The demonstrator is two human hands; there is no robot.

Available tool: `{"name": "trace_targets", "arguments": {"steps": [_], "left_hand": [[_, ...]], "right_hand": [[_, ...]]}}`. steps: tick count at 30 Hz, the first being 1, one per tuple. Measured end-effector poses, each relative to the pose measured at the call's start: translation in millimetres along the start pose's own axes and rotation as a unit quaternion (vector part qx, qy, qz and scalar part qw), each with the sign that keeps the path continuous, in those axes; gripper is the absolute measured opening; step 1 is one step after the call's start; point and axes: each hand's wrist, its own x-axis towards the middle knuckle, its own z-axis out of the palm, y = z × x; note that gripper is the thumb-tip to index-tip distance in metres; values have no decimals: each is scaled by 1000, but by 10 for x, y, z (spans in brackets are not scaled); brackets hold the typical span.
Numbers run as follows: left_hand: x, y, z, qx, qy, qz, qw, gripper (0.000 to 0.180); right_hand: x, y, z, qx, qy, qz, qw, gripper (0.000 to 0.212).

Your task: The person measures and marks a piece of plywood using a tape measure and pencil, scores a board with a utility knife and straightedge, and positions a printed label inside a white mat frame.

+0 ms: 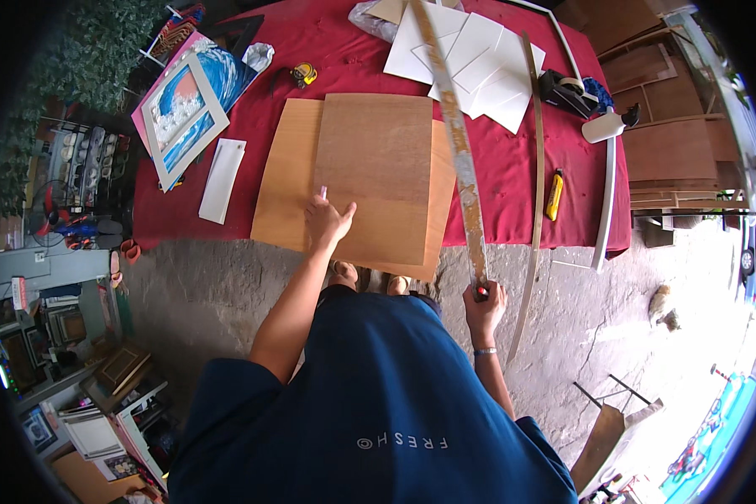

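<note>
A brown plywood sheet lies over larger, lighter wooden boards at the front of the table. My left hand rests on its left side, thumb spread away from the fingers. A small pale pinkish piece shows at those fingertips; I cannot tell what it is. My right hand is closed round the near end of a long, worn metal straightedge, which slants away across the table beside the boards. A small red-tipped thing shows at that hand too, its kind unclear.
Red cloth covers the table. On it lie white sheets, a tape measure, a yellow cutter, a long thin strip, a spray bottle, a tape dispenser and a matted picture.
</note>
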Motion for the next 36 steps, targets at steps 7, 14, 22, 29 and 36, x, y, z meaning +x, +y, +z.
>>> {"name": "trace_targets", "arguments": {"steps": [7, 14, 22, 29, 36], "left_hand": [[-168, -168, -117, -326, -32, -122, 937, 89], [12, -186, -405, -269, -80, -16, 960, 89], [1498, -196, -545, -157, 78, 169, 970, 66], [2019, 59, -356, -63, 38, 228, 971, 53], [1753, -148, -547, -27, 51, 269, 961, 55]], "right_hand": [[372, 308, 494, -31, 16, 101, 994, 28], [529, 643, 471, -144, 88, 114, 979, 33], [399, 37, 742, 109, -93, 125, 982, 36], [636, -261, 1237, 112, -71, 290, 948, 25], [1050, 2, 1069, 206, -56, 274, 938, 20]]}}
